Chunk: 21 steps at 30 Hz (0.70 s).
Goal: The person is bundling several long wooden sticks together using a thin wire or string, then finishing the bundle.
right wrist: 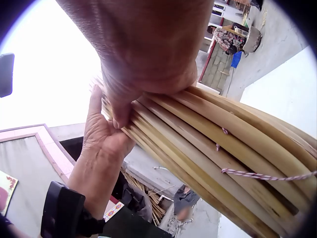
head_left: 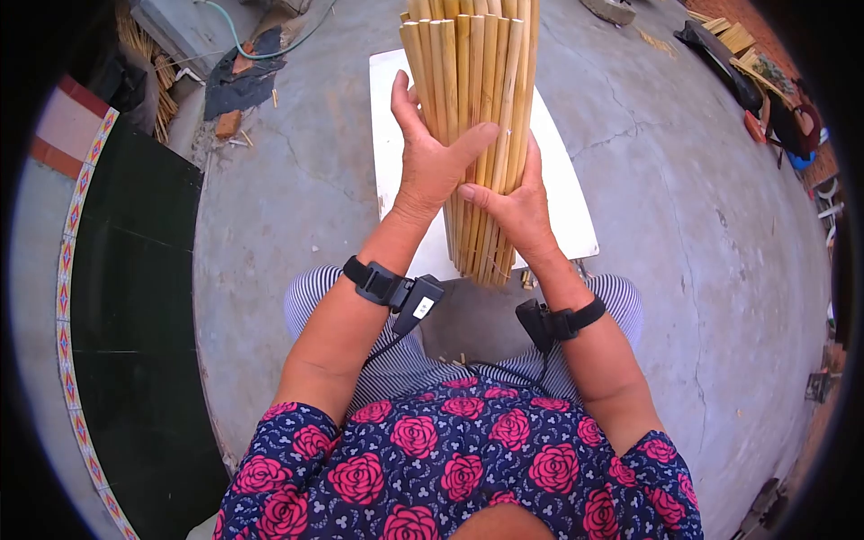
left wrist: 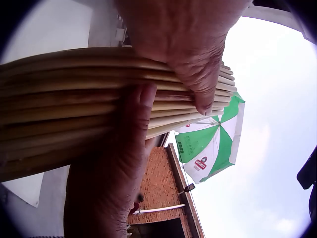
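A thick bundle of pale yellow sticks (head_left: pixel 477 99) stands tilted before the person, its cut tops level at the upper end. The left hand (head_left: pixel 432 166) holds its left side, thumb laid across the front and index finger lifted outward. Lower down on the right, the right hand (head_left: pixel 517 211) grips the bundle with its thumb over the front sticks; its other fingers are mostly hidden behind. In the right wrist view a red-and-white twisted string (right wrist: pixel 262 176) runs round the sticks near their lower part. The bundle overlaps a white board (head_left: pixel 562 198) in the head view.
Grey concrete floor (head_left: pixel 297 207) surrounds the board. A dark cloth (head_left: pixel 243 76) and a brick piece (head_left: pixel 229 124) lie at the upper left, near a green hose (head_left: pixel 236 38). More sticks (head_left: pixel 733 38) lie at the upper right. A green-and-white umbrella (left wrist: pixel 208 144) shows overhead.
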Each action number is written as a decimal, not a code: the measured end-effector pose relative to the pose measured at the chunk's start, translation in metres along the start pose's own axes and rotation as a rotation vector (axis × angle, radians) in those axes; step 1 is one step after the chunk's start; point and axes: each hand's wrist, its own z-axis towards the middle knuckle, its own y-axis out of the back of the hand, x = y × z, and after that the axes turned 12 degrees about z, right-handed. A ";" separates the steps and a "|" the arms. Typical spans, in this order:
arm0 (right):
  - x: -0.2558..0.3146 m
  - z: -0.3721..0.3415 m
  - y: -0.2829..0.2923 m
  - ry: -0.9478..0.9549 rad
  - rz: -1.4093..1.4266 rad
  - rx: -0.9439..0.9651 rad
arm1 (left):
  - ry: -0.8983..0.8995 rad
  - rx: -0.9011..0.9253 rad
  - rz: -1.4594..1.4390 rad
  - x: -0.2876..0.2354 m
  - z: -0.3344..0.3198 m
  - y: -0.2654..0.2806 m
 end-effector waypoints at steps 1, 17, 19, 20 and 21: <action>0.002 0.001 -0.001 0.015 -0.051 -0.037 | -0.005 0.029 0.033 0.007 -0.005 -0.004; -0.037 0.012 0.011 0.404 -0.592 -0.008 | -0.138 0.127 0.299 0.037 -0.015 -0.023; -0.031 0.009 0.008 0.428 -0.665 -0.011 | -0.155 0.080 0.338 0.036 -0.016 -0.023; -0.027 0.007 0.008 0.411 -0.642 0.016 | -0.163 0.045 0.356 0.035 -0.015 -0.022; -0.022 0.005 0.009 0.395 -0.619 0.043 | -0.172 0.010 0.374 0.030 -0.014 -0.022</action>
